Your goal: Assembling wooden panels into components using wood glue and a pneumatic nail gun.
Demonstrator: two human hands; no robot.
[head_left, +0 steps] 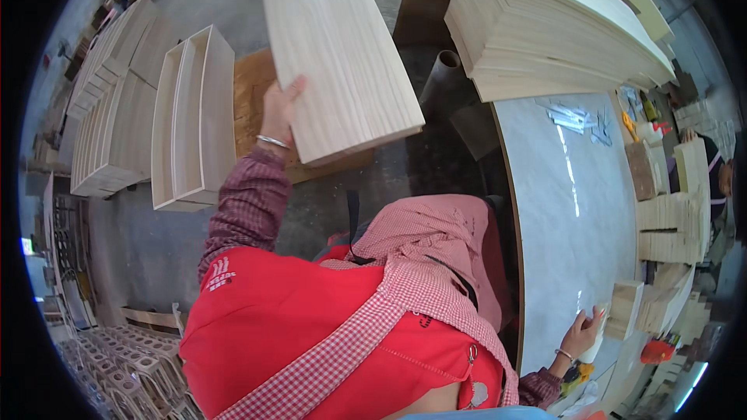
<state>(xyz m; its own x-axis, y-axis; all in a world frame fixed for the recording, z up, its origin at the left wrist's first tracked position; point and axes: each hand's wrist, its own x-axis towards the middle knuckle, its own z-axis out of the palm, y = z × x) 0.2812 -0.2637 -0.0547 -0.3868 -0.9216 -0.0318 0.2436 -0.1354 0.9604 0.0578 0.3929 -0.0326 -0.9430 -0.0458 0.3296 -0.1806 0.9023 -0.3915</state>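
My left hand [282,113] grips the left edge of a long, pale wooden panel [342,62] near its lower end. The panel is held up in front of me over the floor, tilted; whether it is one side of a box I cannot tell. Far to the right, my right hand [580,334] is closed around a white bottle-like container [597,336] at the near end of the table. Its fingers partly cover the container, so the top is hard to make out. A small pale wooden block [623,309] sits just beyond that hand.
A light-topped table [568,210] runs along my right, with stacked pale boards [552,31] at its far end and metal strips [572,117] before them. Open wooden boxes [194,117] stand at left beside brown cardboard [253,101]. Another person [720,171] is at the far right.
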